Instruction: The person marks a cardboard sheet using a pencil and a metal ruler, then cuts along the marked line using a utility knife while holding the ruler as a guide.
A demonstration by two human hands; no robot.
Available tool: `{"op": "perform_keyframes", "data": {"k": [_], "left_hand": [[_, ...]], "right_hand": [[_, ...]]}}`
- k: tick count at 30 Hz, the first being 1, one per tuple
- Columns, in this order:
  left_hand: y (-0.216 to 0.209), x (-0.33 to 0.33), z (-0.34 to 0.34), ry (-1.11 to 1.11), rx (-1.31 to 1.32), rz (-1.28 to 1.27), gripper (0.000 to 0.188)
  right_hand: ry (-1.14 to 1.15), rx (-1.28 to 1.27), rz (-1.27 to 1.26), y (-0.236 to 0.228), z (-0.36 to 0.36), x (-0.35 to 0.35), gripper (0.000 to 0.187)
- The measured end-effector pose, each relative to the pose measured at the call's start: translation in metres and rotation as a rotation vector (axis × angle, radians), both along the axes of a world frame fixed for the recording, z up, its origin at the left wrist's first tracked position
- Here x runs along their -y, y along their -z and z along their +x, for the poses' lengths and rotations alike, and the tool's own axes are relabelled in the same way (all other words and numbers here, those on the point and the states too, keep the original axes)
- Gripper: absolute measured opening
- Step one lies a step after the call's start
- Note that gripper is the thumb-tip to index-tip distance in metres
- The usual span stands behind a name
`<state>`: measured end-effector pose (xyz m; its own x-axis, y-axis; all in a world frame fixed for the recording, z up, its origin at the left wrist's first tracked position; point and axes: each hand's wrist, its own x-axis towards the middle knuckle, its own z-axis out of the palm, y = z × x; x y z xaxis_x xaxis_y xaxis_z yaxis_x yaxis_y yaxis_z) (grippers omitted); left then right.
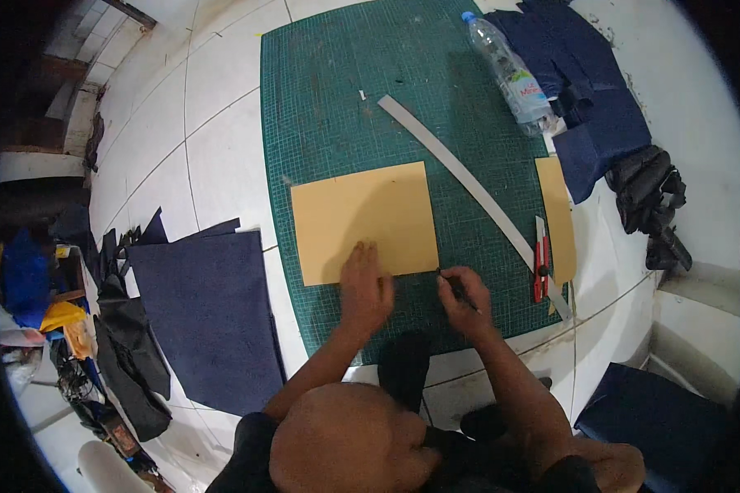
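Note:
A tan rectangular sheet of card (365, 215) lies on the green cutting mat (329, 90). My left hand (366, 283) rests on its lower edge, fingers stretched flat over the card. Just off the card's lower right corner, my right hand (469, 302) grips a thin dark pen (471, 305), its tip close to that corner. A long metal ruler (469, 185) lies slantwise on the mat, to the right of the card. Near the ruler's lower end is a red utility knife (541, 263), beside a narrow tan strip of card (557, 222).
A clear plastic bottle (510, 78) lies at the mat's far right, next to dark blue fabric pieces (608, 107). Crumpled black material (645, 189) sits farther right. On the tiled floor at left lies a stack of dark blue fabric (210, 312), with black fabric (131, 353) beside it.

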<state>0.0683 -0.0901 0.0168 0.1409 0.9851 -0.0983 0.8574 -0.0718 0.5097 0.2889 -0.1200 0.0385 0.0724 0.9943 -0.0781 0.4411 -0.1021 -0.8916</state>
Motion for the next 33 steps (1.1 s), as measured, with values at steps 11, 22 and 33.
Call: {"op": "perform_keyframes", "data": {"k": [11, 22, 33], "left_hand": [[0.004, 0.02, -0.017, -0.047, -0.192, 0.105, 0.056], [0.014, 0.032, -0.002, -0.082, -0.189, 0.209, 0.056], [0.013, 0.032, -0.003, -0.077, -0.191, 0.163, 0.055]], "right_hand": [[-0.056, -0.029, 0.02, 0.012, -0.028, 0.012, 0.02], [-0.25, 0.004, 0.147, 0.019, -0.037, 0.01, 0.018], [-0.127, -0.144, -0.4, -0.047, -0.022, -0.038, 0.036]]}}
